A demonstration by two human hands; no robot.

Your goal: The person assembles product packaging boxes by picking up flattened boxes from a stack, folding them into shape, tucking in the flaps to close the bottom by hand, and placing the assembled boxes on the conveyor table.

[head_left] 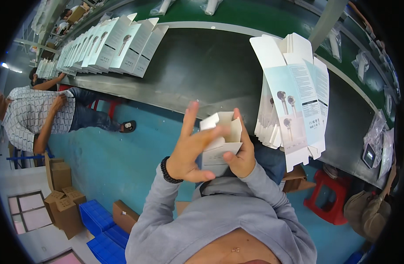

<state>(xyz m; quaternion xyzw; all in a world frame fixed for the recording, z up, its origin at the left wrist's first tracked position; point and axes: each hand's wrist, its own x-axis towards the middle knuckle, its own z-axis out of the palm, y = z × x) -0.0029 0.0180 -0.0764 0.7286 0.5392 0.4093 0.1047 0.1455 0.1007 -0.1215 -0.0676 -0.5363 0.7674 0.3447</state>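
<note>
A small white carton [216,160] with its top flaps raised is held in front of my body, just off the table's near edge. My right hand [243,156] grips its right side, with the thumb across the near face. Over the carton's left side is my left hand [188,152], fingers spread, one of them blurred across the open top. Whether that hand touches the flaps I cannot tell. To the right lies a stack of flattened cartons [294,101], pale blue and white with a printed picture.
A long row of erected cartons [109,44] stands at the far left of the dark table [202,66]. Beyond runs a green conveyor [241,11] carrying bagged white items. A co-worker [39,114] sits at left. Blue crates [96,218] and a red stool [327,196] are on the floor.
</note>
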